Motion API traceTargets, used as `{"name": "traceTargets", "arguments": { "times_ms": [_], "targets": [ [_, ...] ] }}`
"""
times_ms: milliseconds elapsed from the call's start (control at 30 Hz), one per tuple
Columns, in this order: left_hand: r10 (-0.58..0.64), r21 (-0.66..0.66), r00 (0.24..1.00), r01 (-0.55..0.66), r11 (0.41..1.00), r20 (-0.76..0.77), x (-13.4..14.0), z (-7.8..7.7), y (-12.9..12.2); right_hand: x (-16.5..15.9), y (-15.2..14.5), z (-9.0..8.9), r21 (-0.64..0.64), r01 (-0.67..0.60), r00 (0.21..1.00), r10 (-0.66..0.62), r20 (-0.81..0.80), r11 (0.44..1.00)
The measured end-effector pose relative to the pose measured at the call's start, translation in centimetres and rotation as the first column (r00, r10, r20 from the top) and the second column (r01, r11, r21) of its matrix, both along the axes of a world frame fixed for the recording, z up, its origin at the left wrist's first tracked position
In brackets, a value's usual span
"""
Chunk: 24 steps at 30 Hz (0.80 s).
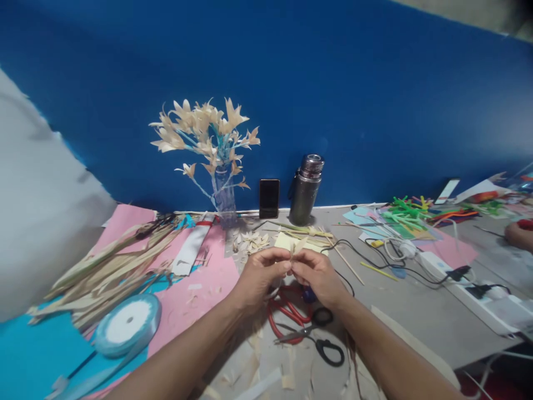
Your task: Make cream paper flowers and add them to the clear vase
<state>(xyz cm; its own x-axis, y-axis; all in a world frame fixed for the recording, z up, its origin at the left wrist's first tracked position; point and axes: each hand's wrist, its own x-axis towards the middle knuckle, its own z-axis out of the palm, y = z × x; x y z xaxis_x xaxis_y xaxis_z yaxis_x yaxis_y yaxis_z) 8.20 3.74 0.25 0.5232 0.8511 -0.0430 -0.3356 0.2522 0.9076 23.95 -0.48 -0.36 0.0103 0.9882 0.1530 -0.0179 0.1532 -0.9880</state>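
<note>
Both my hands meet over the middle of the table, fingertips pinched together. My left hand (pixel 260 278) and my right hand (pixel 318 275) close on a small pale dried-leaf petal piece (pixel 296 247), whose tip sticks up between the fingers; its lower part is hidden. Just below the hands lie black-handled scissors (pixel 306 331) on top of a red-handled tool (pixel 287 311). Behind the hands are a yellow paper pad (pixel 285 240) and a pile of cut pale petals (pixel 252 242). Leaf scraps (pixel 254 355) are scattered in front of me.
At left are dried leaf strips (pixel 112 266), a blue ribbon roll (pixel 127 325) and pink paper (pixel 177 311). Made flowers stand in a clear vase (pixel 225 197), near a phone (pixel 269 198) and a thermos (pixel 307 191). Cables reach a power strip (pixel 470 291). Another person's hand (pixel 519 236) shows far right.
</note>
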Motion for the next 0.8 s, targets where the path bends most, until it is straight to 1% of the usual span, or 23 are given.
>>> {"name": "traceTargets", "arguments": {
  "times_ms": [100, 200, 267, 500, 633, 800],
  "targets": [
    [0.035, -0.002, 0.999, -0.035, 0.999, -0.002, 0.0, -0.2, 0.1, 0.0, 0.1, 0.2, 0.042, 0.011, 0.996, -0.014, 0.084, 0.999],
    [0.062, -0.041, 0.998, -0.062, 0.997, 0.011, 0.0, 0.0, 0.1, 0.0, 0.0, 0.6, 0.097, 0.023, 0.981, -0.041, 0.191, 0.995],
    [0.077, -0.058, 0.997, -0.076, 0.995, 0.017, 0.1, 0.1, 0.2, -0.1, -0.1, 0.7, 0.109, 0.028, 0.974, -0.051, 0.222, 0.994],
    [0.001, -0.09, 1.0, 0.002, 0.996, 0.03, 0.1, -0.8, 0.5, -0.4, 0.0, 0.4, 0.043, 0.014, 0.989, -0.02, 0.145, 0.999],
    [-0.018, -0.118, 0.999, 0.023, 0.993, 0.045, 0.1, -0.9, 0.6, -0.4, 0.0, 0.3, -0.017, 0.001, 0.996, 0.0, 0.089, 1.0],
    [-0.026, -0.129, 0.998, 0.034, 0.991, 0.063, 0.2, -0.9, 0.6, -0.4, 0.0, 0.4, -0.015, 0.017, 0.996, -0.015, 0.087, 1.0]
  ]
}}
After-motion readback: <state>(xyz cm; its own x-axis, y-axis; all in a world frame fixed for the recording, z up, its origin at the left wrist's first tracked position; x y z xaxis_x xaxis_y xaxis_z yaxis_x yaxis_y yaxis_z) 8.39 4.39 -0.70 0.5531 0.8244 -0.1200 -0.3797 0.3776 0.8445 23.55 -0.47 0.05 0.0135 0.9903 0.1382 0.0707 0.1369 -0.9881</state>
